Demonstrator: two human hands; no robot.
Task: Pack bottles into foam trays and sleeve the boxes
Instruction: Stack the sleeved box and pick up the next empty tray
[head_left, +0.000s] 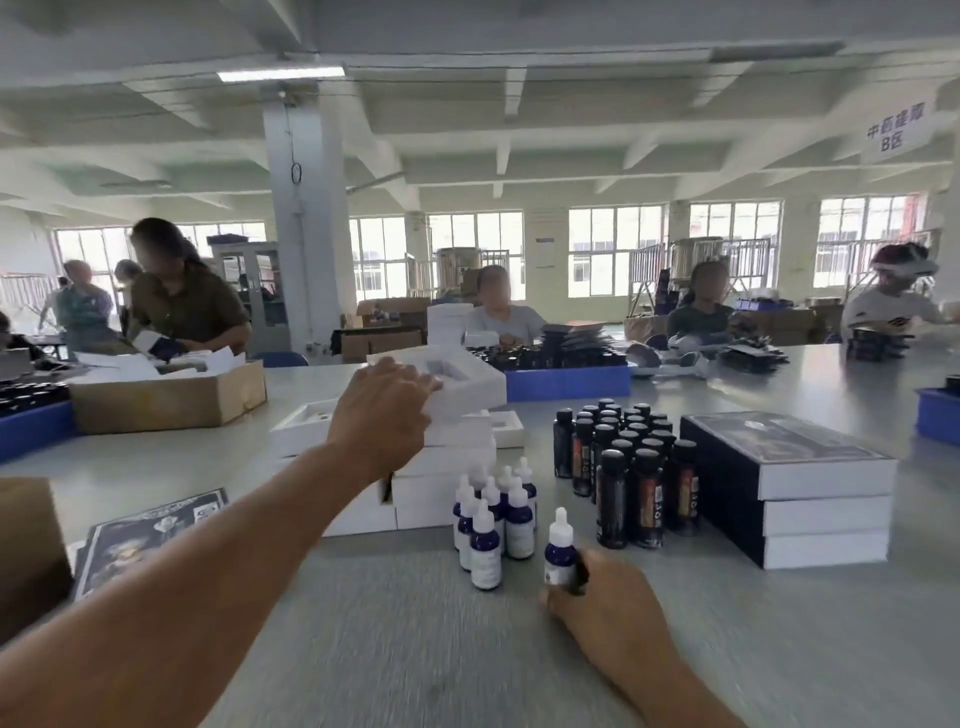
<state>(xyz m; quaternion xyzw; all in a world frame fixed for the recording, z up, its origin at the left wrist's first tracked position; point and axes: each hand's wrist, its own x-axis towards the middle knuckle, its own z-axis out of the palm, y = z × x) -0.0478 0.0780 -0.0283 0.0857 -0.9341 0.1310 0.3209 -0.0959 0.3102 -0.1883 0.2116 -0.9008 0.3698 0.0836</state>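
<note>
Across the desk (415, 649) I see bare grey surface nearest me, hemmed by a white dropper cluster (493, 519), black bottles (628, 467) and stacked sleeved boxes (826, 499). My left grip (382, 415) clasps a tilted foam tray (457, 379) above the white tray stack (436, 467). My right grip (602, 597) curls round one dropper bottle (560, 551) and a dark bottle, low on the desk.

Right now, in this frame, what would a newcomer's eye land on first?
Probably the left hand reaching out over the stack of white boxes, gripping a white foam tray lifted above it. Next, the right hand near the table's front edge, holding a dropper bottle with a white cap. Between and behind them stand a cluster of dropper bottles and a block of dark bottles, with sleeved boxes stacked at right.
</note>
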